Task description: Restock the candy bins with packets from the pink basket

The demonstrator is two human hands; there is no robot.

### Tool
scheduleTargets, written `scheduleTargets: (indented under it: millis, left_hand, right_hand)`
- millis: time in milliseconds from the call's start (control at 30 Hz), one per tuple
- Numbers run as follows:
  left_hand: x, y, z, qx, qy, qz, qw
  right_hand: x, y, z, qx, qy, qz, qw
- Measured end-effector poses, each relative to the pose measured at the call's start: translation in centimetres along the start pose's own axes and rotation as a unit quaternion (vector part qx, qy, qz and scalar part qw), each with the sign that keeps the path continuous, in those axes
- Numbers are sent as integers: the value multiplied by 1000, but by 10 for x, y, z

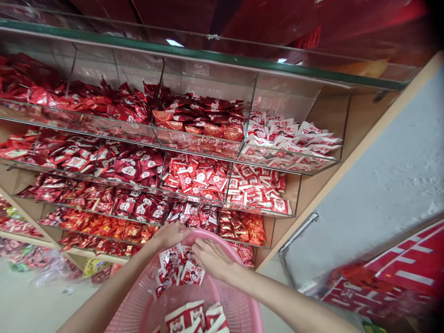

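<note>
A pink perforated plastic basket [255,310] stands low in the middle of the head view, tilted away from me. Red and white packets [192,274] lie inside near its far wall, and more [196,317] lie nearer to me. My left hand [172,234] is at the far rim, its fingers reaching onto the edge; what they hold, if anything, is hidden. Over the inside of the basket, just right of the packets, is my right hand [212,259], its fingers bent and partly hidden, touching or close to the far wall.
Beyond the basket, a wooden shelf unit [322,185] has clear bins of red packets [197,178] in tiers. White and red packets [287,134] fill the upper right bin. A grey wall [391,185] and red printed packages [409,263] are at right; bagged packets [31,259] lie at left.
</note>
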State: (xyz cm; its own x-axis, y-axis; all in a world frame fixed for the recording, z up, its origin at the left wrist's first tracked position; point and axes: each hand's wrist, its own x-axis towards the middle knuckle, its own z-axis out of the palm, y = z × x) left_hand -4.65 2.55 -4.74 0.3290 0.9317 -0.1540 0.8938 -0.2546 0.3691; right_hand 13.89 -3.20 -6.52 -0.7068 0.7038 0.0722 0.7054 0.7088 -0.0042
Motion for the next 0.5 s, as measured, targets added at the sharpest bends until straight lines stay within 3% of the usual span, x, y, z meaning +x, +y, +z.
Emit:
scheduleTargets:
  millis: [200,500]
  left_hand:
    - [-4,8,-4,-12,-3,-18,1000]
    - [-5,12,-5,-7,1,-17,1000]
  right_hand:
    - [-19,-4,2,-4,-24,-1,1000]
    - [-17,-31,48,-113,-10,-55,992]
